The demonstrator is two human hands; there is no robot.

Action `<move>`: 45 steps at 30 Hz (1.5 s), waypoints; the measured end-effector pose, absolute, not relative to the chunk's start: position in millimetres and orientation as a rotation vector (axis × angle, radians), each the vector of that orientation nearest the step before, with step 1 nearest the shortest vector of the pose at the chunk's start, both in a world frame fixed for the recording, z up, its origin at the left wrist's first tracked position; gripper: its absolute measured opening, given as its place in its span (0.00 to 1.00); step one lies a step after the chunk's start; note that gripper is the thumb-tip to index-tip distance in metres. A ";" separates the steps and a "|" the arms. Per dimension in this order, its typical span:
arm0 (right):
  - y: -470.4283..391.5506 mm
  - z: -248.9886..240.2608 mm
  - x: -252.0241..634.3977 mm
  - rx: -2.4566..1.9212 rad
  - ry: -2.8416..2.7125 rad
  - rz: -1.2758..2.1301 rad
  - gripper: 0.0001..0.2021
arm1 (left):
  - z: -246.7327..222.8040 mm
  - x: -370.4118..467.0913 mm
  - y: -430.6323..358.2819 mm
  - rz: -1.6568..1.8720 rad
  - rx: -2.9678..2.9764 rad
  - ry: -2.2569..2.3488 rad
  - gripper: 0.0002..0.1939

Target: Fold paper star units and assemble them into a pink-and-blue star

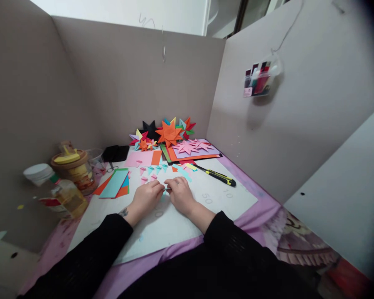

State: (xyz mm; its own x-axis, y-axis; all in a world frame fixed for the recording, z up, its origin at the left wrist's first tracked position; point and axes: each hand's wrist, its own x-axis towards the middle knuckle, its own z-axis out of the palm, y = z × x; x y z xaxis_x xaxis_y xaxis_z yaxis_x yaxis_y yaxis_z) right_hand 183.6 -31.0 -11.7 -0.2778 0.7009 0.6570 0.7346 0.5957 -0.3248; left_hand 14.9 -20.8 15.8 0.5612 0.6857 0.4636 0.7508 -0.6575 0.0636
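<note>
Over the white board [187, 226], my left hand [147, 195] and my right hand [181, 196] meet at their fingertips. Both are closed in a pinch on a small piece of light blue paper [166, 189], most of which the fingers hide. Just beyond them lie several small folded pieces, pink [142, 170] and light blue [158, 168]. Left of my left hand is a fanned stack of paper strips [114, 185], light blue on top. To the right of my right hand rests a black and yellow box cutter [220, 176].
Folded paper stars [169, 133] stand against the back panel, with coloured sheets [193, 153] beside them. Scissors [112, 168], a black case [116, 153], a brown tub [71, 166] and a glue bottle [70, 197] are at left. A clear pouch [258, 79] hangs on the right panel.
</note>
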 end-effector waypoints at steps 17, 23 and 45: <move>-20.7 -17.0 194.6 -1.231 -1.816 0.037 0.18 | 11.8 8.4 -14.1 -0.941 -2.556 -1.357 0.08; -19.5 -13.8 205.6 -1.147 -1.761 0.028 0.12 | 14.5 -1.4 -7.0 -1.073 -2.464 -1.430 0.10; -24.5 -13.3 198.1 -0.869 -1.988 -0.181 0.11 | 6.4 13.2 -9.4 -1.379 -3.055 -1.716 0.19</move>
